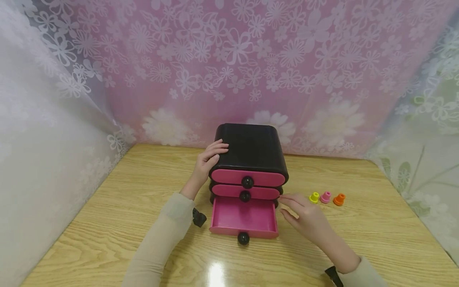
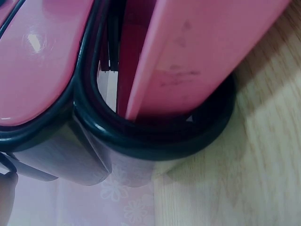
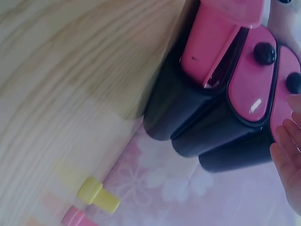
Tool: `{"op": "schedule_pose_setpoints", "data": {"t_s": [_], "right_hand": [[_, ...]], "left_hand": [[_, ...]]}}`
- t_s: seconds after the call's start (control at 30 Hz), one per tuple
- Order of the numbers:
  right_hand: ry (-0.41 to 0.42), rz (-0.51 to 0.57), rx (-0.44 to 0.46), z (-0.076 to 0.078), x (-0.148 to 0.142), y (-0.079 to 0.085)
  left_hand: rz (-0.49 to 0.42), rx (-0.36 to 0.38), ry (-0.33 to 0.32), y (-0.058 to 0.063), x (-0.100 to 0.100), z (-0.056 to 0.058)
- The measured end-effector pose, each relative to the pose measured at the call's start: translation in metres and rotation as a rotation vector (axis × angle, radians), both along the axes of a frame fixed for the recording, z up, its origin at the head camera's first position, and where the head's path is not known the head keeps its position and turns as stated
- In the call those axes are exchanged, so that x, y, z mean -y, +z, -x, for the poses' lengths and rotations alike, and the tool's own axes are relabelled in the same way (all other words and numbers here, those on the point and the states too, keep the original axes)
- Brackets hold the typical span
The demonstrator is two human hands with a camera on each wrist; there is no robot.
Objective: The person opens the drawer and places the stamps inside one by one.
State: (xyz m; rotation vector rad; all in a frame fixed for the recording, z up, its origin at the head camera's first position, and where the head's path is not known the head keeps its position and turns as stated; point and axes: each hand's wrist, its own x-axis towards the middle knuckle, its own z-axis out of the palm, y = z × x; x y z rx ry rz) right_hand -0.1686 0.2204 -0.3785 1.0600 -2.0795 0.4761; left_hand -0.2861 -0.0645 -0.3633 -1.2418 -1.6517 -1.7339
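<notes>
A small black chest of drawers [image 1: 251, 145] with pink fronts and round black knobs stands on the table. Its bottom drawer [image 1: 229, 232] is pulled out, and its bare pink floor shows. The top drawer [image 1: 229, 177] and middle drawer [image 1: 226, 191] are closed. My left hand [image 1: 207, 158] rests on the chest's upper left edge, fingers extended over the top. By the chest's right side is my right hand [image 1: 306, 217], its fingers loosely bent and holding nothing; whether the fingertips touch the chest I cannot tell. Part of that hand [image 3: 289, 155] appears in the right wrist view.
To the right of the chest, three small plastic pieces stand in a row: yellow [image 1: 314, 197], pink [image 1: 325, 197] and orange [image 1: 339, 199]. Behind the wooden table [image 1: 376, 235] hangs a pink flowered curtain [image 1: 215, 59], with pale cloth on both sides.
</notes>
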Motion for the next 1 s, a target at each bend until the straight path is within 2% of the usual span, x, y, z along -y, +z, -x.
{"op": "schedule_pose_setpoints", "data": {"t_s": [0.1,0.43,0.67,0.77,0.87,1.0], "right_hand": [[-0.014,0.034,-0.011,0.001,-0.007,0.001],[-0.115,0.126,0.036,0.002,-0.034,-0.001],[-0.201,0.139,0.069,0.002,-0.055,-0.001],[-0.247,0.140,0.112,0.001,-0.064,0.000],[-0.307,0.135,0.143,0.000,-0.072,0.002],[-0.337,0.144,0.148,0.001,-0.081,0.004]], "left_hand": [[0.001,-0.002,0.001,0.002,0.000,-0.002],[-0.009,-0.010,-0.023,-0.007,0.001,0.007],[-0.004,-0.004,-0.009,-0.008,0.001,0.009],[0.000,-0.001,-0.002,-0.008,0.001,0.008],[0.002,0.005,0.002,-0.007,0.000,0.007],[-0.003,0.001,-0.001,-0.003,0.000,0.004]]}}
